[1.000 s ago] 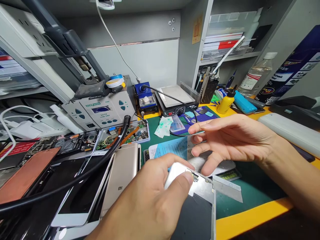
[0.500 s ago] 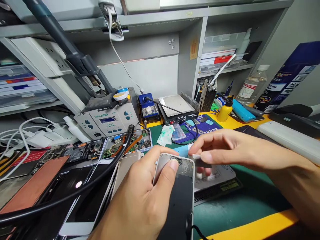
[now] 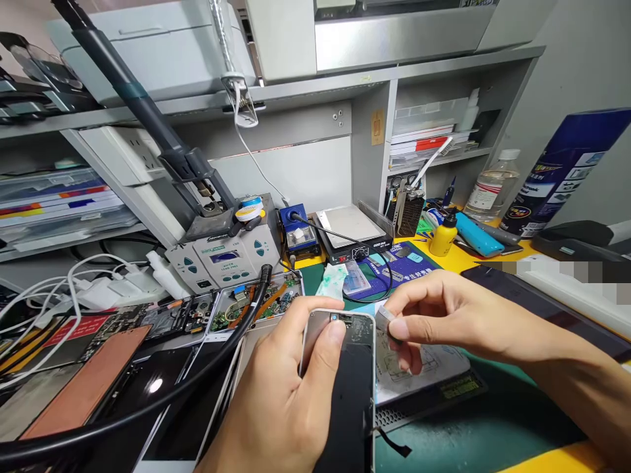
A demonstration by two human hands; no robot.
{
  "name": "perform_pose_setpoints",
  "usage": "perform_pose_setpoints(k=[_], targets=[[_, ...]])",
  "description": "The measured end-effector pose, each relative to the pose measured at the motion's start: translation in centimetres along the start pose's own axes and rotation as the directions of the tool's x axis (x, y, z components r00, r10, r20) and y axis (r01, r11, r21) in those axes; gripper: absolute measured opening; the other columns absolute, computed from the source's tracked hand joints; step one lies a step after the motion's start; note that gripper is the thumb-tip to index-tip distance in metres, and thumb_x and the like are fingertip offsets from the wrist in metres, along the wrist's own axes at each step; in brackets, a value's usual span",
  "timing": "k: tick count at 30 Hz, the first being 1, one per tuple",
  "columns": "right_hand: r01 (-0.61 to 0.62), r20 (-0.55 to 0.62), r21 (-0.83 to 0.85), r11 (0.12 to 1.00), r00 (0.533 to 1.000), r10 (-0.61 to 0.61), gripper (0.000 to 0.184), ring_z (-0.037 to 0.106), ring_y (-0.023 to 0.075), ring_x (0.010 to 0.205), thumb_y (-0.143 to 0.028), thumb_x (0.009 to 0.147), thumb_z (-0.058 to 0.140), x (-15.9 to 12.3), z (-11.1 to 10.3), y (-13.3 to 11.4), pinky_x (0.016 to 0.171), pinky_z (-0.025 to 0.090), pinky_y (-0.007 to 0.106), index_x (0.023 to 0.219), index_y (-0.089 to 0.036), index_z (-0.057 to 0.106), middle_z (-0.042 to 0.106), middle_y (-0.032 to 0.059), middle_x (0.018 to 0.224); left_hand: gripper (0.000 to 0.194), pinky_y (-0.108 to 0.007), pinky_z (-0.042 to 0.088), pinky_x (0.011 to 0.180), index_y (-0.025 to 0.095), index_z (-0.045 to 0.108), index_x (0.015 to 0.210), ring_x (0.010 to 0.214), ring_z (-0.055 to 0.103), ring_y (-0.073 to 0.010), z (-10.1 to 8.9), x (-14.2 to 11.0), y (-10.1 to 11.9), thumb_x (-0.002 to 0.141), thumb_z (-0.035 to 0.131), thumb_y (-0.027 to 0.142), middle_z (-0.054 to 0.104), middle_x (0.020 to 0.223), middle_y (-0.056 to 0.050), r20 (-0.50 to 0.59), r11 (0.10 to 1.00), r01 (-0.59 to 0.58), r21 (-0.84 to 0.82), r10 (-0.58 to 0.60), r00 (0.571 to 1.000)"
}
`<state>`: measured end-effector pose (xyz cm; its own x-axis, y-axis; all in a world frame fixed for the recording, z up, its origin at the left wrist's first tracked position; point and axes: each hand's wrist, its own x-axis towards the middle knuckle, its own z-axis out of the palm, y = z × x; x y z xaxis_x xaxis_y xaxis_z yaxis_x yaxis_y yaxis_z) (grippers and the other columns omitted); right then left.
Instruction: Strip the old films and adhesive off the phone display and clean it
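Note:
My left hand [image 3: 290,387] grips a phone screen assembly [image 3: 348,401], thumb pressed near its top edge. It has a pale rim, a bare metallic top strip and a dark back. A short black flex cable [image 3: 394,443] sticks out from its right side. To the right, my right hand [image 3: 434,312] pinches a small flat grey piece [image 3: 388,318] between thumb and fingers, apart from the screen assembly. What kind of piece it is I cannot make out. Below my right hand lies a white sheet with line drawings [image 3: 428,374], on a dark perforated holder [image 3: 394,415].
Several phones and phone parts [image 3: 162,387] lie at left, crossed by a thick black hose [image 3: 207,368]. Behind stand a hot air station [image 3: 224,259], a tray of small boards [image 3: 256,299] and a heating plate [image 3: 352,230]. A yellow bottle [image 3: 444,235] stands at right.
The view has tilted up slightly. The grey piece in my right hand has turned from lying nearly level to a steeper tilt. My left hand keeps its hold; the flex cable shows more fully.

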<state>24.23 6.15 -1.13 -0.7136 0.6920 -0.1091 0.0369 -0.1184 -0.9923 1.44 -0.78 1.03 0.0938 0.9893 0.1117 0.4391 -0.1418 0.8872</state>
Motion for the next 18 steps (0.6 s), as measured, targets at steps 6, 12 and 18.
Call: perform_pose_setpoints(k=[6,12,18], targets=[[0.026,-0.008,0.002,1.0,1.0,-0.026,0.024,0.067,0.0154,0.066,-0.037,0.09,0.073,-0.14,0.38,-0.15,0.07,0.056,0.029,0.084,-0.013,0.07,0.073,0.0052,0.075,0.031,-0.025,0.05,0.059,0.023,0.06,0.109,0.064,0.066,-0.0179,-0.02,-0.04,0.09,0.096,0.051,0.05,0.07,0.072,0.0,0.048,0.997,0.031,-0.076,-0.028,0.998],[0.053,0.01,-0.089,0.995,0.999,-0.052,0.025,0.065,0.016,0.067,-0.037,0.091,0.071,-0.32,0.54,-0.5,0.068,0.052,0.028,0.081,-0.014,0.069,0.071,0.0041,0.072,0.034,-0.026,0.05,0.059,0.024,0.062,0.113,0.066,0.065,-0.0184,-0.39,0.0,-0.12,0.096,0.051,0.051,0.069,0.076,-0.001,0.054,0.999,0.041,0.001,-0.041,0.998],[0.038,0.012,-0.291,0.956,0.999,-0.036,0.034,0.061,0.0159,0.064,-0.043,0.092,0.068,-0.51,0.81,-0.84,0.063,0.047,0.026,0.076,-0.013,0.068,0.067,0.0039,0.068,0.03,-0.025,0.047,0.06,0.025,0.063,0.108,0.07,0.064,-0.018,-0.51,-0.06,0.09,0.095,0.053,0.05,0.07,0.079,0.0,0.073,0.998,0.061,0.034,-0.063,0.995]])
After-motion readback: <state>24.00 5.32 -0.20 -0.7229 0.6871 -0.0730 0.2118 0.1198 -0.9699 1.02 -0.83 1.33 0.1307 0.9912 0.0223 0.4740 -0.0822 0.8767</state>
